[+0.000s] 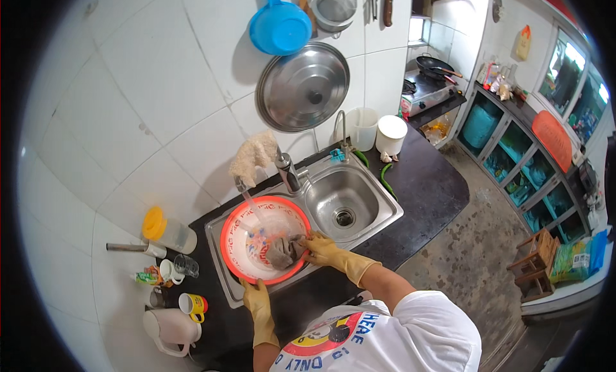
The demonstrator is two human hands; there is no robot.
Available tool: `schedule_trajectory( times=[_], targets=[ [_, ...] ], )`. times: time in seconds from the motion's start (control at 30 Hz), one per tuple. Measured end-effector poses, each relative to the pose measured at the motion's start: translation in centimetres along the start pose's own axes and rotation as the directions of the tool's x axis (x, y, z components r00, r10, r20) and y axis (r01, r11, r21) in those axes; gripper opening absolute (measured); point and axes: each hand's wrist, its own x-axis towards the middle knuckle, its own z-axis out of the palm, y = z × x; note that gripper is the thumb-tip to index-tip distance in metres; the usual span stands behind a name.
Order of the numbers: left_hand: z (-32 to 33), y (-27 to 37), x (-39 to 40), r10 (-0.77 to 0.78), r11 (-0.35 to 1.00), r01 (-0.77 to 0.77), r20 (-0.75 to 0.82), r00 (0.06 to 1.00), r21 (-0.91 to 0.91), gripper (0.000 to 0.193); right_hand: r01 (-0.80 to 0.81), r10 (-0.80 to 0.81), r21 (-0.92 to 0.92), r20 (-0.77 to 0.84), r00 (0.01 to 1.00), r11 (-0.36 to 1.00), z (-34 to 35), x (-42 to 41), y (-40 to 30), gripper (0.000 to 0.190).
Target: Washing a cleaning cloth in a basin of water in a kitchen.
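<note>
A white plastic basin with an orange-red rim [265,201] sits over the left bowl of a stainless steel sink [380,194]. My left hand [257,300], in a yellow rubber glove, grips the near edge of the rim. My right hand [323,250], gloved the same way, holds the rim on the right. Its fingertips are close to a wet grey-brown cloth [284,252] bunched inside; whether they touch it I cannot tell. Water runs into the basin from a faucet [288,172], whose raised spout has a beige cloth [255,153] draped over it.
Left on the dark counter stand a yellow-lidded pitcher [178,235], a yellow mug [193,304] and an electric kettle [173,326]. Green chilies [386,180], garlic [386,157] and a white tub [391,133] lie right of the sink. A large pot lid [304,85] hangs on the wall.
</note>
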Motion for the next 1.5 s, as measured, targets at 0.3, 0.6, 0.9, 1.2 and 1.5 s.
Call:
schedule_trajectory(
  times=[0.3,0.6,0.9,1.2,1.5],
  targets=[
    [1.2,-1.3,0.5,0.033,0.999,-0.034,-0.048,0.998,-0.005,0.074,0.083,-0.084,-0.06,-0.018,0.996,0.995,-0.1,0.3,0.3,0.059],
    [2.2,-2.6,0.7,0.018,1.0,-0.018,0.005,1.0,-0.009,0.077,0.013,-0.007,-0.05,0.101,0.995,0.999,-1.4,0.3,-0.7,0.061],
    [1.2,-1.7,0.8,-0.012,1.0,0.012,0.048,0.999,0.003,0.079,-0.036,0.046,-0.065,0.151,0.987,0.997,-1.2,0.5,-0.6,0.067],
    [-1.2,3.3,1.7,0.228,0.969,-0.244,-0.254,0.94,-0.032,0.068,0.045,-0.041,-0.088,0.048,0.998,0.995,-1.6,0.1,-0.1,0.064],
    [4.9,5.9,5.1,0.435,0.9,-0.422,0.291,0.852,-0.108,0.1,0.05,-0.039,-0.106,0.101,0.994,0.993,-1.2,0.0,-0.2,0.059]
  ],
)
